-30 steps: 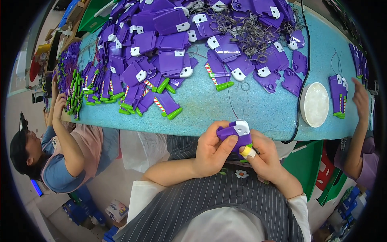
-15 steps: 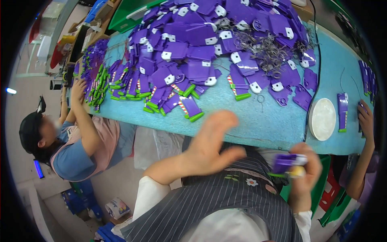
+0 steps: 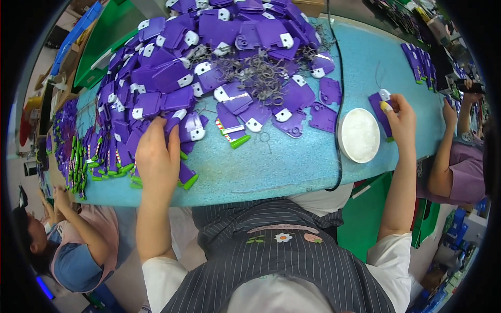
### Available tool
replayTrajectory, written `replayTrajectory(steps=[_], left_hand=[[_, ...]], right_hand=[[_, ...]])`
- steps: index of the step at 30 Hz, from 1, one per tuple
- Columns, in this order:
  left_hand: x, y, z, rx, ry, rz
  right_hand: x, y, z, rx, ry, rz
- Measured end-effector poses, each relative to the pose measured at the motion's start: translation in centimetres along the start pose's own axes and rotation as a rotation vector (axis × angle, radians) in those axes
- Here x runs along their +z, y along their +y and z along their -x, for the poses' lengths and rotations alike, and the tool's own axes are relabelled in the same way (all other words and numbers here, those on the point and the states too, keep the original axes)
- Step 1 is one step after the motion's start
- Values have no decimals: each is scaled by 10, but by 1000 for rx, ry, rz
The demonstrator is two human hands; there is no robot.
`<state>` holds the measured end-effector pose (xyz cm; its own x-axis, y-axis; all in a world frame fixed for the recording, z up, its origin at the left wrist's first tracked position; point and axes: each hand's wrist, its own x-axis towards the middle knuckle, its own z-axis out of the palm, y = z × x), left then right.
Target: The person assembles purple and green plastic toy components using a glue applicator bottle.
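My left hand (image 3: 154,156) reaches into the pile of purple plastic parts (image 3: 219,32). Its thumb and fingers close on a purple part with a white corner (image 3: 179,114); the fingertips are partly hidden. To the right of the white bowl (image 3: 377,136), my right hand (image 3: 403,119) pinches another purple plastic part (image 3: 378,110) by its white-tipped end, at the tabletop. Yellow shows on one of the right fingers. Green ends show on several parts under and beside my left hand.
Thin grey wire rings (image 3: 255,78) lie heaped on the pile. A black cable (image 3: 340,62) crosses the blue tabletop (image 3: 282,172). One co-worker (image 3: 78,245) sits at left, another (image 3: 451,161) at right. Finished-looking purple parts (image 3: 417,62) lie at far right.
My left hand has moved from the table's front edge onto the pile and closed on a part. My right hand has carried its purple part forward to the table beside the bowl. The view has shifted right.
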<state>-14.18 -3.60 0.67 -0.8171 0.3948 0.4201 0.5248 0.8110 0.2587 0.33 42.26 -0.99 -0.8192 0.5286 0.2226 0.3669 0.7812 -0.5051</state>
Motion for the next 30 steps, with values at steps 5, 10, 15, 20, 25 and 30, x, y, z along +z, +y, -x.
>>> replayTrajectory(steps=[5, 10, 15, 20, 25, 30], left_hand=[[-31, 19, 29, -40, 115, 341], [-1, 85, 85, -1040, -408, 2253], [11, 99, 99, -816, -870, 2251], [-1, 83, 97, -197, -505, 1384], [10, 92, 95, 24, -477, 1092], [18, 81, 92, -204, -507, 1147]], right_hand=[[-10, -7, 21, -165, 298, 134], [33, -163, 119, -591, -157, -353], [63, -191, 130, -746, -256, -592], [52, -193, 129, -567, -425, -381], [55, -182, 153, -500, -337, -354], [47, -169, 153, -387, -176, -308]])
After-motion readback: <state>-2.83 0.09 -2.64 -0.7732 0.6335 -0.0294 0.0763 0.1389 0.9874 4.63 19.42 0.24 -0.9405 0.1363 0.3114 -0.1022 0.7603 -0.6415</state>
